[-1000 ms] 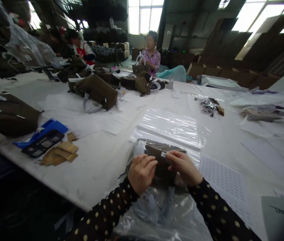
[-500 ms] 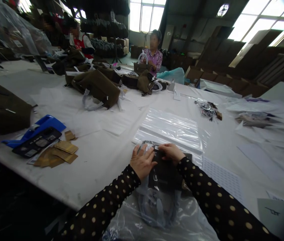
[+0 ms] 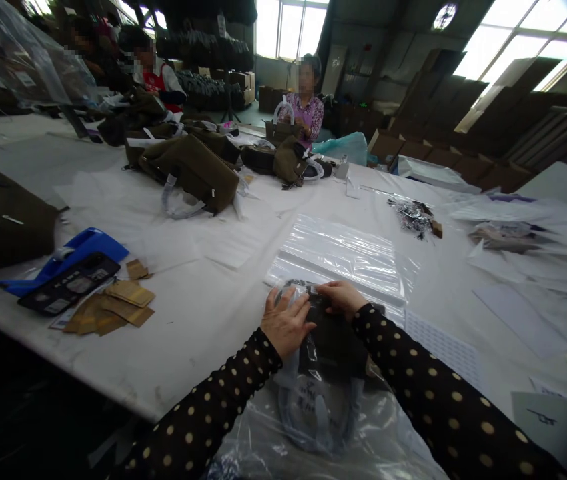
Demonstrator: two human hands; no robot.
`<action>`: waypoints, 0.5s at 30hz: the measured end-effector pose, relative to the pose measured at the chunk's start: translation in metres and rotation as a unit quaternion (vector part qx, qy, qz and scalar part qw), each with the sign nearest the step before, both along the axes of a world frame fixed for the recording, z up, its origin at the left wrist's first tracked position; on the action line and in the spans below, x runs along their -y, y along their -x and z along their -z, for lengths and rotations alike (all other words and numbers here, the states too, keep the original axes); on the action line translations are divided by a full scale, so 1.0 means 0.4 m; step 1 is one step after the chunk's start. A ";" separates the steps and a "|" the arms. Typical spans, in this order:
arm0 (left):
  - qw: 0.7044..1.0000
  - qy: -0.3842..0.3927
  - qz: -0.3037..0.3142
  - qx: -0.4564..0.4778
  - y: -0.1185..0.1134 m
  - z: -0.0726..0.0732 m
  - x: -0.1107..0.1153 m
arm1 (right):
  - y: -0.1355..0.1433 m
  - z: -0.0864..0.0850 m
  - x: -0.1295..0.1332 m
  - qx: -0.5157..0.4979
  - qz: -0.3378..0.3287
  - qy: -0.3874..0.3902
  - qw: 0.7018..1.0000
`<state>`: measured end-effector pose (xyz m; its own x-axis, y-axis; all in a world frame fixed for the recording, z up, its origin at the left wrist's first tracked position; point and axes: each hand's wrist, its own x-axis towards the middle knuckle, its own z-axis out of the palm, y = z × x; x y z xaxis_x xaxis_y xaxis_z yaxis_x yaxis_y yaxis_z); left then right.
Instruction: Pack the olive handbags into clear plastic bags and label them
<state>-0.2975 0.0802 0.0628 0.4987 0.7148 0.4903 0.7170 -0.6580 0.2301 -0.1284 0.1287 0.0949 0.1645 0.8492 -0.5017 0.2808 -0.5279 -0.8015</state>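
Dark bag under glossy plastic, on a white table
The table [image 3: 188, 320] bears the soft dark bag [image 3: 333, 340] in crinkled clear plastic [image 3: 258, 433]; the left hand [image 3: 287, 323] presses it, fingers spread (thumb out), the right hand [image 3: 341, 300] pinches its far edge.

From my remote view, I am seeing a lane of white table [image 3: 203, 320] running between the brown tags [image 3: 131, 292] and the left hand [image 3: 288, 323], offering room for a low sideways pass. The tags, dark patterned case [image 3: 68, 283] and blue item [image 3: 83, 253] are blocking its outer side. Farther back, olive bags [image 3: 193, 167] are standing in the way. Beyond the right hand [image 3: 343, 300], plastic sheets [image 3: 338, 250] are lying low, leaving space above them. A small shiny heap [image 3: 416, 217] and loose white wrapping [image 3: 528, 233] are crowding the far right, with table showing between heap and sheets.
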 end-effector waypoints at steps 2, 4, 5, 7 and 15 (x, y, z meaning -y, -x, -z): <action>1.000 0.006 0.005 -0.004 -0.008 0.001 -0.002 | 0.008 0.020 -0.007 0.028 -0.006 -0.005 1.000; 1.000 0.008 0.010 -0.004 -0.008 -0.007 0.003 | 0.014 0.038 -0.015 0.074 -0.007 -0.014 0.997; 1.000 0.009 0.010 0.001 0.001 -0.016 0.010 | 0.014 0.041 -0.019 0.101 -0.004 -0.023 0.995; 0.999 0.013 -0.003 0.030 0.046 -0.034 0.041 | 0.005 0.030 -0.016 0.158 0.007 -0.051 0.986; 0.811 0.420 -0.315 0.257 0.345 0.086 0.382 | 0.123 -0.094 0.176 0.214 -0.441 -0.401 0.774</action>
